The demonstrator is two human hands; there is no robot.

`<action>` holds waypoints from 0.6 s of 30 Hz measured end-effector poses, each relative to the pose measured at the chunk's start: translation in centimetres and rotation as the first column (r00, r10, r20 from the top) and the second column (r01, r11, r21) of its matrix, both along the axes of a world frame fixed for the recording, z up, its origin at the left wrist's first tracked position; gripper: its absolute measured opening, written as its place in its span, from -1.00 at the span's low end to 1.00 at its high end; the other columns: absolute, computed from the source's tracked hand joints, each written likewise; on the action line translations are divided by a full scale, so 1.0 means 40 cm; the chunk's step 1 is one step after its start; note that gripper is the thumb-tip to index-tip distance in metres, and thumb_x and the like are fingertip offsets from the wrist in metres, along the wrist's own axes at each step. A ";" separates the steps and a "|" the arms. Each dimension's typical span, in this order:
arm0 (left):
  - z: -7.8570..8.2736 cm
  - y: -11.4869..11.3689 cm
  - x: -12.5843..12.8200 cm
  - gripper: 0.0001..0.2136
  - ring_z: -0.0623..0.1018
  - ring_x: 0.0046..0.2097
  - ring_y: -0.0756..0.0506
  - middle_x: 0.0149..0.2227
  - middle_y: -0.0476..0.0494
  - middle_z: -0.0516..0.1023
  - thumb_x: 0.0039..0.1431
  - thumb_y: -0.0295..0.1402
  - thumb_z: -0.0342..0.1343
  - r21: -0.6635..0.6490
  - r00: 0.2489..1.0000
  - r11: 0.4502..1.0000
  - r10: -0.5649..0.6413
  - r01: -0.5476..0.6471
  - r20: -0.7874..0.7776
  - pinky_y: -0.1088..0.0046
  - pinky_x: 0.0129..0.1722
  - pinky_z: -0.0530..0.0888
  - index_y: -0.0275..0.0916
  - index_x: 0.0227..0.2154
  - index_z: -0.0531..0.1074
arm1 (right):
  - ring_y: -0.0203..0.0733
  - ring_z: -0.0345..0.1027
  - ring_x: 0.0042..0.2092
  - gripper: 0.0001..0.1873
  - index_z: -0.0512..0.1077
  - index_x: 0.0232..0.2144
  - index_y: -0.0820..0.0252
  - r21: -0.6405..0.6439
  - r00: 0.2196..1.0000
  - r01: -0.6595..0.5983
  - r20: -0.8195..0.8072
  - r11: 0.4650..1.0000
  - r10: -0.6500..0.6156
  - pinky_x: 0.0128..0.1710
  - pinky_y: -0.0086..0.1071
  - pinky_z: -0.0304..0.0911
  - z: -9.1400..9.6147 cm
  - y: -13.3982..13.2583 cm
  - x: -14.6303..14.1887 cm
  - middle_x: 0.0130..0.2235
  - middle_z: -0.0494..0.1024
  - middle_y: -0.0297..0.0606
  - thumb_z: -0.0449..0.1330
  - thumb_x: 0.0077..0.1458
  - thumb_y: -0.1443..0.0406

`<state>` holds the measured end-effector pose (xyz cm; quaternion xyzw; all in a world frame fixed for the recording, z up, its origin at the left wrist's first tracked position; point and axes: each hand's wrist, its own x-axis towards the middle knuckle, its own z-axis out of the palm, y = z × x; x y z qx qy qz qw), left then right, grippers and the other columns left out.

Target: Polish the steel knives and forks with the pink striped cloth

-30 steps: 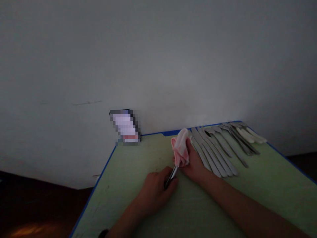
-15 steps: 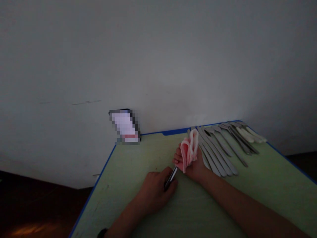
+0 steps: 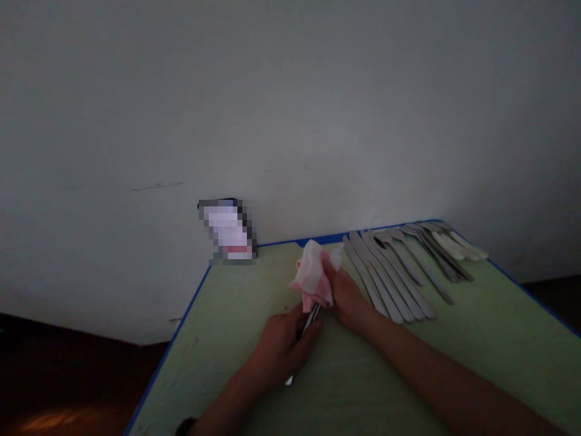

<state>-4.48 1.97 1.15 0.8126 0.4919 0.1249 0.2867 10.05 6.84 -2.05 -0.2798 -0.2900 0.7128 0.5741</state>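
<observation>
My left hand (image 3: 284,344) is closed round the handle of a metal piece of cutlery (image 3: 310,318) on the green table (image 3: 476,339); the handle's end shows below the hand. My right hand (image 3: 347,297) pinches a pink and white cloth (image 3: 312,275) around the upper end of that cutlery, whose tip is hidden inside the cloth. Both hands rest near the middle of the table, close together.
A row of several knives (image 3: 385,275) and spoons (image 3: 426,254) lies side by side at the table's back right, with pale-handled pieces (image 3: 458,245) at the far end. A blurred-out object (image 3: 227,232) leans at the wall by the back left corner. The table has a blue edge (image 3: 172,348).
My right hand has swung the cloth leftwards and turned it over the cutlery. My left hand has shifted slightly, and the handle's end now sticks out beneath it.
</observation>
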 end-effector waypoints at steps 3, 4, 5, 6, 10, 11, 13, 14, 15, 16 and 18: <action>-0.005 0.002 0.001 -0.76 0.38 -0.52 -0.03 -0.56 -0.01 0.39 0.21 -0.19 -0.10 -0.045 0.997 0.997 0.060 -0.058 0.044 0.51 -0.53 0.23 -0.23 -0.44 0.29 | -0.20 0.35 -0.33 -0.77 0.46 -0.38 0.16 0.009 0.998 0.047 0.044 0.999 -0.048 -0.29 -0.35 0.23 -0.013 -0.003 -0.004 -0.44 0.52 -0.32 0.22 -0.03 0.13; -0.005 0.003 0.002 -0.75 0.37 -0.54 -0.02 -0.59 0.00 0.38 0.20 -0.17 -0.10 -0.072 0.995 0.995 0.080 -0.075 0.062 0.51 -0.54 0.23 -0.23 -0.46 0.29 | -0.21 0.35 -0.33 -0.78 0.46 -0.38 0.18 0.008 0.997 0.054 0.057 0.999 -0.054 -0.29 -0.36 0.22 -0.016 -0.003 -0.005 -0.43 0.52 -0.31 0.23 -0.03 0.15; -0.006 0.003 0.003 -0.73 0.36 -0.55 -0.02 -0.61 0.01 0.37 0.20 -0.15 -0.10 -0.102 0.990 0.990 0.107 -0.098 0.089 0.51 -0.55 0.23 -0.23 -0.48 0.29 | -0.22 0.35 -0.34 -0.80 0.45 -0.38 0.18 0.001 0.996 0.057 0.065 0.998 -0.057 -0.29 -0.36 0.22 -0.016 -0.003 -0.007 -0.42 0.53 -0.31 0.23 -0.03 0.17; -0.005 0.003 0.005 -0.69 0.35 -0.57 -0.01 -0.63 0.02 0.36 0.21 -0.12 -0.12 -0.138 0.982 0.982 0.144 -0.126 0.123 0.51 -0.55 0.23 -0.23 -0.50 0.28 | -0.23 0.35 -0.35 -0.82 0.45 -0.38 0.19 -0.014 0.996 0.055 0.065 0.998 -0.054 -0.30 -0.37 0.22 -0.015 -0.004 -0.008 -0.42 0.52 -0.32 0.23 -0.04 0.21; 0.004 0.002 0.013 -0.53 0.32 -0.62 0.00 -0.72 0.04 0.28 0.24 -0.02 -0.29 -0.285 0.910 0.923 0.332 -0.259 0.248 0.51 -0.57 0.25 -0.22 -0.61 0.24 | -0.23 0.31 -0.41 -0.92 0.40 -0.51 0.20 -0.104 0.997 -0.007 -0.071 0.995 -0.001 -0.35 -0.37 0.24 0.007 -0.005 -0.009 -0.54 0.46 -0.38 0.19 -0.20 0.40; 0.006 0.002 0.016 -0.51 0.31 -0.63 0.00 -0.74 0.05 0.26 0.24 0.00 -0.30 -0.309 0.892 0.907 0.369 -0.284 0.263 0.52 -0.58 0.25 -0.22 -0.62 0.24 | -0.20 0.32 -0.40 -0.92 0.38 -0.54 0.20 -0.114 0.993 -0.038 -0.113 0.993 0.025 -0.34 -0.35 0.25 0.015 -0.005 -0.009 -0.55 0.45 -0.37 0.14 -0.23 0.41; 0.009 0.003 0.019 -0.50 0.30 -0.64 0.01 -0.75 0.06 0.24 0.22 0.03 -0.27 -0.332 0.866 0.889 0.413 -0.316 0.281 0.52 -0.60 0.23 -0.22 -0.63 0.24 | -0.13 0.36 -0.34 -0.88 0.37 -0.54 0.19 -0.114 0.979 -0.107 -0.186 0.988 0.084 -0.28 -0.28 0.29 0.028 -0.004 -0.008 -0.53 0.47 -0.31 0.07 -0.26 0.38; 0.009 0.004 0.021 -0.51 0.29 -0.65 0.02 -0.75 0.07 0.23 0.21 0.03 -0.24 -0.337 0.857 0.883 0.428 -0.328 0.286 0.53 -0.61 0.22 -0.23 -0.62 0.26 | -0.10 0.37 -0.30 -0.85 0.38 -0.52 0.20 -0.113 0.972 -0.133 -0.210 0.985 0.107 -0.25 -0.24 0.30 0.032 -0.003 -0.007 -0.51 0.49 -0.28 0.05 -0.26 0.37; 0.008 0.006 0.022 -0.52 0.28 -0.65 0.02 -0.75 0.08 0.23 0.20 0.04 -0.21 -0.340 0.853 0.880 0.434 -0.332 0.289 0.53 -0.63 0.20 -0.23 -0.61 0.27 | -0.08 0.38 -0.27 -0.82 0.39 -0.49 0.20 -0.112 0.965 -0.151 -0.233 0.982 0.122 -0.22 -0.22 0.31 0.033 0.000 -0.005 -0.48 0.50 -0.25 0.04 -0.25 0.37; 0.007 0.007 0.023 -0.54 0.27 -0.66 0.02 -0.75 0.09 0.23 0.18 0.03 -0.18 -0.346 0.852 0.878 0.435 -0.330 0.291 0.54 -0.64 0.18 -0.24 -0.59 0.28 | -0.07 0.38 -0.24 -0.80 0.40 -0.46 0.20 -0.108 0.960 -0.159 -0.248 0.981 0.128 -0.20 -0.20 0.31 0.031 0.003 -0.004 -0.46 0.51 -0.24 0.04 -0.24 0.37; 0.002 0.009 0.023 -0.58 0.25 -0.67 0.03 -0.73 0.11 0.22 0.17 0.01 -0.14 -0.359 0.852 0.880 0.426 -0.311 0.305 0.54 -0.67 0.14 -0.25 -0.54 0.30 | -0.06 0.38 -0.21 -0.81 0.40 -0.44 0.20 -0.095 0.966 -0.127 -0.236 0.987 0.101 -0.17 -0.18 0.32 0.019 0.013 0.001 -0.42 0.52 -0.22 0.06 -0.21 0.36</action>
